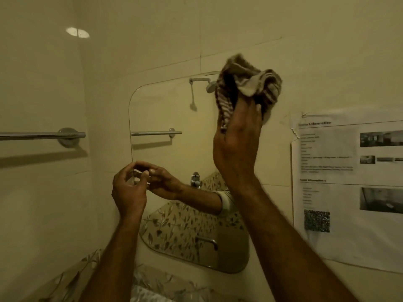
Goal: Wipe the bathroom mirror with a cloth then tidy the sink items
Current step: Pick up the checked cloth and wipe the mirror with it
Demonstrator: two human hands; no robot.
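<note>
The bathroom mirror (165, 118) hangs on the tiled wall, a rounded frameless pane. My right hand (236, 149) is raised against its upper right part, gripping a bunched brown striped cloth (248, 86) that covers the mirror's top right corner. My left hand (128, 188) is at the mirror's left edge, fingers curled around that edge at about mid height. Its reflection meets it in the glass. The sink and its items are out of view below.
A chrome towel bar (43, 135) is fixed to the left wall. A printed information sheet (349, 184) is taped to the wall right of the mirror. Leaf-patterned tiles (72, 277) run along the bottom. The mirror reflects a shower head and taps.
</note>
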